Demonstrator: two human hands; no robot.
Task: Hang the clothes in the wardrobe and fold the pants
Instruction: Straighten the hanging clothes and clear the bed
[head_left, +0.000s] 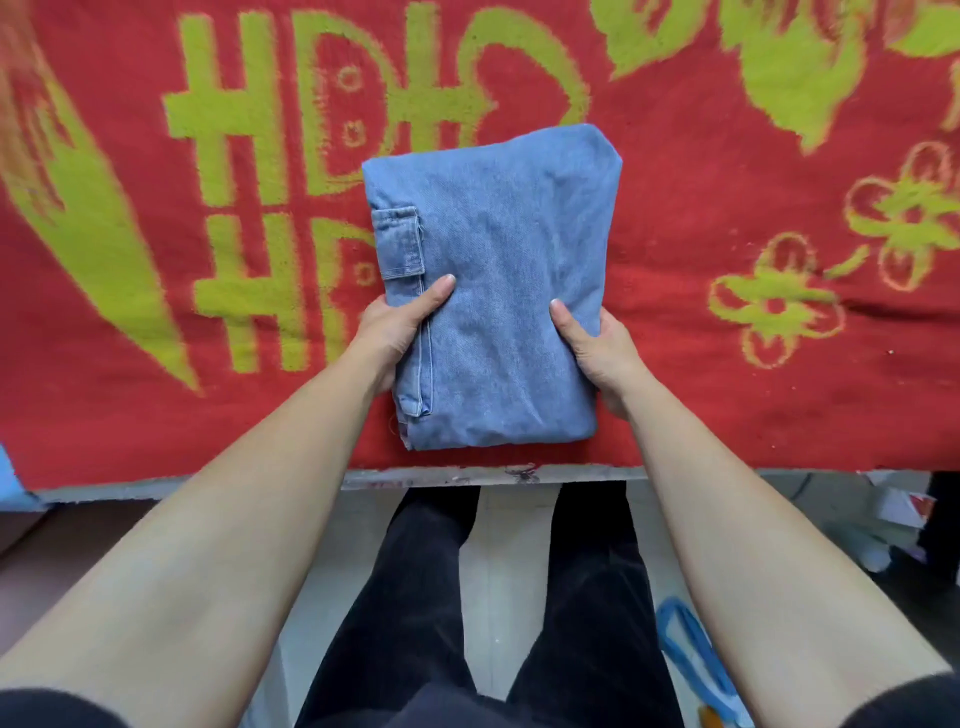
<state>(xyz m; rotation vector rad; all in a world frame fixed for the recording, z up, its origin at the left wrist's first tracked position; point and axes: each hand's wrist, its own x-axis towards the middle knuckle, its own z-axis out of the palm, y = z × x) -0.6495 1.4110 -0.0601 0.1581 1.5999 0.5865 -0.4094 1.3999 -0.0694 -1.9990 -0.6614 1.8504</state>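
A pair of light blue denim pants (498, 270), folded into a compact rectangle, lies on the red blanket near its front edge. A pocket flap shows on the bundle's left side. My left hand (395, 325) grips the left edge of the folded pants, thumb on top and fingers tucked underneath. On the opposite edge my right hand (597, 345) holds the bundle the same way, its thumb lying on the denim. The fingers of both hands are hidden under the cloth.
The red blanket (727, 389) with yellow-green letters and flowers covers the whole surface. Its front edge runs just below the pants. My legs in black trousers (415, 597) stand below that edge. A blue object (691, 654) lies on the floor at the right.
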